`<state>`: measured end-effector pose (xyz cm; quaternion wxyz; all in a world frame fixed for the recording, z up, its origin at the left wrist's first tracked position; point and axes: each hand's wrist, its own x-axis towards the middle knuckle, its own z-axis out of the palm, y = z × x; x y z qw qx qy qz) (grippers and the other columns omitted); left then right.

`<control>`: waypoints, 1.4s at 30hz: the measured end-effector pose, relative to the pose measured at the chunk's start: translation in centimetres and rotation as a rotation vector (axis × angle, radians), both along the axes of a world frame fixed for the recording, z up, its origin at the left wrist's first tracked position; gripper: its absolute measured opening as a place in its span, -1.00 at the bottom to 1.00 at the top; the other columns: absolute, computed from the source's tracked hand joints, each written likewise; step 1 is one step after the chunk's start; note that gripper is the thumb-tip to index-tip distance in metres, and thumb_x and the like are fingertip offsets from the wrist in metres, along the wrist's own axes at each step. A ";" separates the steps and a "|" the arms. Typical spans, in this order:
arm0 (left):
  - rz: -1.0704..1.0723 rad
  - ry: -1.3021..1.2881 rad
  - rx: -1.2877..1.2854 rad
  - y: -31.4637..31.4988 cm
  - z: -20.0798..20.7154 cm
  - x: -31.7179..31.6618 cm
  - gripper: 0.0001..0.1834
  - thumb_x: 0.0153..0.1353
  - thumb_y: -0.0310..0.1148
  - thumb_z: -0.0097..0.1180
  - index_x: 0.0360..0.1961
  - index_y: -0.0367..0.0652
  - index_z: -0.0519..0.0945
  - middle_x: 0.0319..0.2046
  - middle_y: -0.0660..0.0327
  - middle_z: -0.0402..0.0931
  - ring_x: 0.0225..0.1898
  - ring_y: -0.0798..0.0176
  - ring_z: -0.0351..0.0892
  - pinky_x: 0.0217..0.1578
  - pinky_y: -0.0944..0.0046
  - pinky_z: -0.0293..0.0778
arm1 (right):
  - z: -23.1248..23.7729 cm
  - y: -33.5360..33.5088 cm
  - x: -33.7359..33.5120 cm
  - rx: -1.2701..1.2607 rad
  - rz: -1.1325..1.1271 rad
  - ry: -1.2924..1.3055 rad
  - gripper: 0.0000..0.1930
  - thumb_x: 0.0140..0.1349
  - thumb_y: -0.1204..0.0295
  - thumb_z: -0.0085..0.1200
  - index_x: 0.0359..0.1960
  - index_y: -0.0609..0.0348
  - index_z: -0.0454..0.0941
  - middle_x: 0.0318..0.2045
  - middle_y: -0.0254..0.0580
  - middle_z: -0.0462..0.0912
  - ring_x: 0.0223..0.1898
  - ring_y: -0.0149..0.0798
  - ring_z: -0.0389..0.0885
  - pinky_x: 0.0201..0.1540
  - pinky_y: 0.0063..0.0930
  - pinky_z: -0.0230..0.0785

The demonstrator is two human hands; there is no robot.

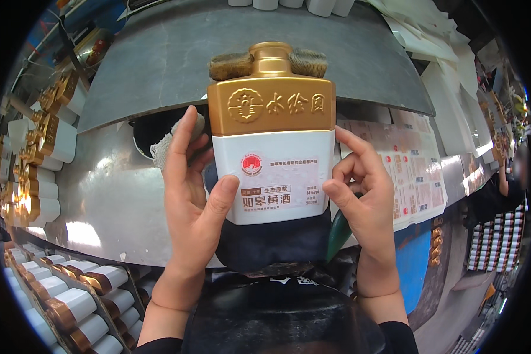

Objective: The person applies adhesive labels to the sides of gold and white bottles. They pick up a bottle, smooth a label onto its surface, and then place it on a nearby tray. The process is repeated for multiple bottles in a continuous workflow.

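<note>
A white bottle (221, 150) with a gold top section and gold neck stands before me, face toward me. Its neck sits between two worn, padded rests (230, 66), and its base is over a dark cloth (271, 245). A pale printed label (283, 186) covers the lower front. My left hand (194, 206) cups the left side, thumb by the label's left edge, index finger stretched upward. At the right side, my right hand (366, 197) has its thumb at the label's edge and its other fingers bent. The fingertips behind the bottle are partly hidden.
Sheets of printed labels (419, 171) lie right of the bottle. A whitish cloth (162, 150) rests by a dark bowl (140, 133). White-and-gold bottles (53, 144) line the left; crated ones (71, 304) fill the lower left. Another person (495, 197) is at far right.
</note>
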<state>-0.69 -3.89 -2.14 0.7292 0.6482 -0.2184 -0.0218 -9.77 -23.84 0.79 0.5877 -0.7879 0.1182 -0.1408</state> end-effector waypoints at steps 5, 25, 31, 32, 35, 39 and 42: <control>-0.007 -0.019 -0.016 -0.1 -0.3 0.1 -0.16 0.19 -0.36 0.20 0.41 -0.30 0.05 0.33 0.03 0.09 0.31 0.13 0.15 0.32 0.10 0.10 | -0.2 -0.6 -0.1 0.137 -0.024 0.024 -0.41 0.12 0.43 0.31 0.19 0.31 0.39 -0.52 -0.46 0.45 -0.43 -0.60 0.37 -0.34 -0.71 0.26; -0.011 -0.076 0.009 -2.0 0.8 0.6 -0.18 0.22 -0.38 0.18 0.42 -0.24 0.04 0.29 -0.03 0.15 0.27 0.09 0.26 0.25 0.12 0.25 | -0.2 0.4 1.4 -0.116 -0.038 -0.043 -0.41 0.12 0.26 0.33 0.12 0.32 0.43 -0.63 -0.44 0.38 -0.58 -0.58 0.33 -0.49 -0.64 0.23; -0.043 -0.416 0.380 0.9 0.7 0.1 -0.52 0.10 -0.57 0.14 0.11 -0.10 0.58 0.41 -0.08 0.04 0.41 -0.08 0.03 0.40 0.06 -0.14 | -2.3 -5.4 -0.7 0.638 -0.072 0.077 -0.31 0.40 -0.16 -0.30 0.08 0.31 0.46 -0.56 -0.47 0.41 -0.53 -0.61 0.31 -0.50 -0.72 0.19; -0.042 -0.457 0.437 1.0 1.1 0.0 -0.54 0.09 -0.59 0.13 0.05 -0.06 0.65 0.41 -0.09 0.04 0.44 -0.10 -0.02 0.41 0.05 -0.18 | -2.9 -6.3 -1.2 0.789 -0.109 0.057 -0.31 0.41 -0.17 -0.33 0.06 0.30 0.47 -0.54 -0.46 0.42 -0.53 -0.59 0.31 -0.51 -0.70 0.20; -0.057 -0.365 0.571 1.5 1.3 0.2 -0.55 0.08 -0.58 0.12 0.01 0.04 0.69 0.43 -0.11 -0.04 0.47 -0.12 -0.14 0.41 0.05 -0.23 | -3.5 -5.6 -3.1 0.874 -0.264 0.050 -0.41 0.42 -0.07 -0.25 0.03 0.28 0.48 -0.42 -0.41 0.51 -0.47 -0.52 0.42 -0.46 -0.63 0.32; -0.080 -0.334 0.518 1.6 1.5 0.2 -0.56 0.08 -0.59 0.10 0.00 0.02 0.69 0.43 -0.13 -0.04 0.47 -0.15 -0.15 0.41 0.05 -0.16 | -1.7 -1.7 -5.0 0.597 -0.165 -0.023 -0.76 0.22 0.57 0.11 -0.07 0.30 0.46 -0.20 -0.26 0.60 -0.21 -0.48 0.56 -0.11 -0.55 0.47; -0.111 -0.471 0.485 0.7 2.2 0.1 -0.55 0.06 -0.60 0.11 -0.02 0.05 0.70 0.42 -0.13 -0.04 0.46 -0.13 -0.10 0.38 0.07 -0.04 | 0.3 1.0 -5.7 0.314 -0.080 0.055 -0.81 0.18 0.51 0.21 -0.26 0.26 0.45 -0.34 -0.31 0.61 -0.31 -0.57 0.52 -0.24 -0.64 0.42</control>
